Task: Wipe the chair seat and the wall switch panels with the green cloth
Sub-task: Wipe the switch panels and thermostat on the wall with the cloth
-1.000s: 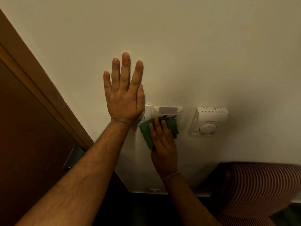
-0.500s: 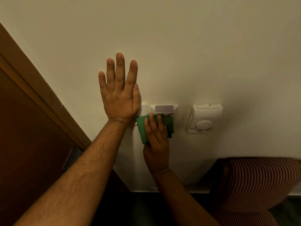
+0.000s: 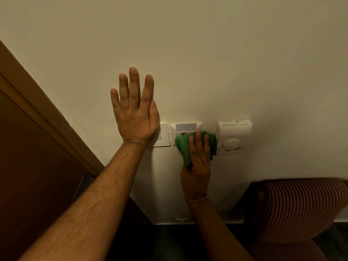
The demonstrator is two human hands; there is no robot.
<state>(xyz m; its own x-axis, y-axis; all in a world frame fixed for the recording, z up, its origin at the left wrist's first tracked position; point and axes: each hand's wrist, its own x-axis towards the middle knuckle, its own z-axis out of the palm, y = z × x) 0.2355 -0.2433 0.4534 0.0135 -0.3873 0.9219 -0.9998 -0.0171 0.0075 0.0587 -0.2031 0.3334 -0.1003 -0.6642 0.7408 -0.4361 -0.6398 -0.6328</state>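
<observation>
Far left there's a brown wooden door (image 3: 28,157). Next over, the left hand (image 3: 134,113) is lying flat on the cream wall (image 3: 207,53), fingers straight and slightly fanned, heel of the palm covering part of a white switch panel (image 3: 162,136). Beside that, a card holder panel (image 3: 185,127) is showing a card in its slot, and the right hand (image 3: 197,166) is pressing the bunched green cloth (image 3: 185,147) against its lower half, fingers together on top. The cloth is touching the white thermostat (image 3: 233,136). A striped chair (image 3: 299,208) is sitting bottom right.
</observation>
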